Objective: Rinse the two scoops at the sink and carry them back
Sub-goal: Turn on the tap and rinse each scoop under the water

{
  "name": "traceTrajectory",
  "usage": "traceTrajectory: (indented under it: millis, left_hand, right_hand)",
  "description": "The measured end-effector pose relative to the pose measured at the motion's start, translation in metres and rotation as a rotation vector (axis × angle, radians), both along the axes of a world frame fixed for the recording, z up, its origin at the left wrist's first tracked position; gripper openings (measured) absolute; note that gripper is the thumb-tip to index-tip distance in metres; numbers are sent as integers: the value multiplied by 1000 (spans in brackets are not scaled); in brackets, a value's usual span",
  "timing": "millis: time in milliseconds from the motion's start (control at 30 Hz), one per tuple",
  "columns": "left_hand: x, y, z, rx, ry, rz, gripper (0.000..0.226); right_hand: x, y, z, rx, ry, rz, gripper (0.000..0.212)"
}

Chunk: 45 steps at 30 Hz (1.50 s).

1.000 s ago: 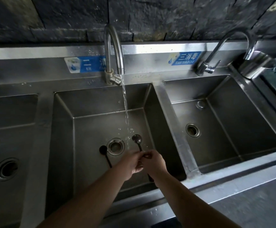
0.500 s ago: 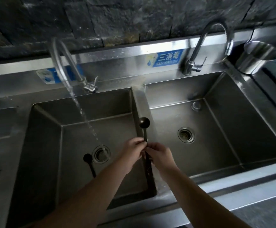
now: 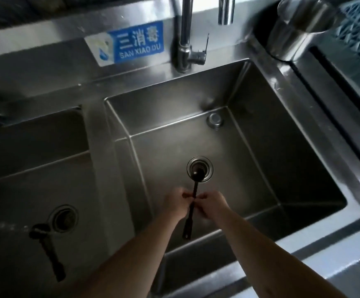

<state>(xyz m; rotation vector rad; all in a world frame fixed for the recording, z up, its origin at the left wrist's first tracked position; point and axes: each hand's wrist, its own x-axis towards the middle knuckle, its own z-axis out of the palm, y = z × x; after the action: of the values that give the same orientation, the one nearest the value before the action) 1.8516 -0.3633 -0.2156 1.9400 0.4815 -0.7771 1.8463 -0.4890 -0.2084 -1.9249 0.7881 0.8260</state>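
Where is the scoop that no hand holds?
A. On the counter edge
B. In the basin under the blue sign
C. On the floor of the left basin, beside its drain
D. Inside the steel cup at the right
C: the free scoop lies in the left basin, next to its drain.

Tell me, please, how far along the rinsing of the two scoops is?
About midway, it seems. In hand: both the left hand and right hand grip one scoop over the right basin, whose faucet shows no water. Left: the second scoop lies in the left basin; neither is carried back yet.
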Motion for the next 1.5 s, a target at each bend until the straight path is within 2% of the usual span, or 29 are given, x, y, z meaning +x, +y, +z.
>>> traceTrajectory:
  millis: [67,167,267,500,600,700,733,800,900,1000,1100,1200,1267,1333,1400,1500]
  left_hand:
    - [2,-9,-27,50,64,-51,17]
    - [-2,-19,-63,121,105,-118,15]
    - [-7,-24,-87,180,159,-116,17]
    - [-9,-26,-112,257,170,-117,12]
    - [-5,-24,-100,262,145,-112,20]
    - [3,-18,-70,273,50,-146,36]
    - [6,-14,-57,281,6,-163,39]
    - [13,-4,-23,307,-79,-202,40]
    - [17,25,33,369,-226,-232,31]
    - [15,65,86,430,-448,-205,33]
    - [0,113,125,438,-607,-129,33]
    - [-25,170,146,488,-604,-18,27]
    - [-43,209,146,511,-562,-18,19]
    - [-59,248,139,520,-478,-51,22]
    - [-72,282,129,516,-372,-62,34]
    - [-93,328,111,512,-309,-14,33]
  right_hand:
    - [4,-5,-33,-23,86,178,11]
    - [5,-10,-76,-74,178,278,28]
    - [7,-10,-100,-197,231,406,26]
    - [12,-13,-123,-235,287,427,30]
    - [16,-15,-102,-218,265,396,32]
    - [18,-9,-67,-129,222,264,9]
    - [19,-4,-53,-112,191,232,8]
    - [23,9,-18,-119,125,238,16]
    - [31,37,36,-203,-74,368,33]
    - [35,71,84,-207,-245,438,52]
    - [31,113,124,-222,-405,536,58]
    - [18,167,150,-177,-545,676,50]
    - [8,209,155,-164,-581,795,40]
    - [-5,249,150,-161,-599,881,35]
    - [-17,283,140,-133,-569,941,41]
    - [-35,329,121,-105,-470,1006,46]
